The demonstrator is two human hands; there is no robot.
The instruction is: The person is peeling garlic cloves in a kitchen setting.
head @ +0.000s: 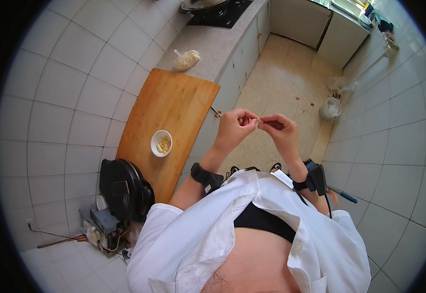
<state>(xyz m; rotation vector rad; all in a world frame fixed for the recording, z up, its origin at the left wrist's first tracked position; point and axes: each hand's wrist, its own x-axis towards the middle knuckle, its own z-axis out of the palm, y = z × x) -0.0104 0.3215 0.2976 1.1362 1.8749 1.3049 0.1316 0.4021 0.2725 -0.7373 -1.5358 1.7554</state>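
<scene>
My left hand (237, 123) and my right hand (279, 126) meet fingertip to fingertip in front of me, above the floor. Between their pinched fingers is a tiny pale piece (258, 121), too small to identify. To the left, a white bowl (154, 145) stands on a wooden board (178, 106). Several pale yellow pieces (164, 145), which look like peeled garlic cloves, lie in the bowl. Neither hand touches the bowl or the board.
A knotted plastic bag of pale food (186, 60) lies on the counter (209, 51), beyond the board. A black electric appliance (125, 188) stands near the board's close end. A cooktop (231, 14) is farther back. On the floor at the right stands a lined waste bin (331, 108).
</scene>
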